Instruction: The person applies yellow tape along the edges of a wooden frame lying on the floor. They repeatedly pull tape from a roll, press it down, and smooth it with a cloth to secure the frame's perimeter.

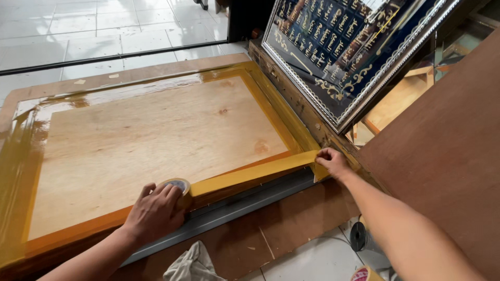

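Crumpled grey rag (191,264) lies nearest, while the left hand (153,212), fingers clamped on a yellow-brown tape roll (178,186), stretches its strip (250,174) along the plywood-backed frame's (156,140) near edge, right hand (333,162) fingers together pinning the end at the corner.

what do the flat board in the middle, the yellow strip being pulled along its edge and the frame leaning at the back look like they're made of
The pale flat board looks like bare plywood: matte, with grain and knots. The glossy yellow-brown strip, stretched from the roll under the left hand to the right hand, seems to be plastic packing tape, given its shine. The ornate silver frame looks metallic, possibly painted moulding; its front reflects like glass.
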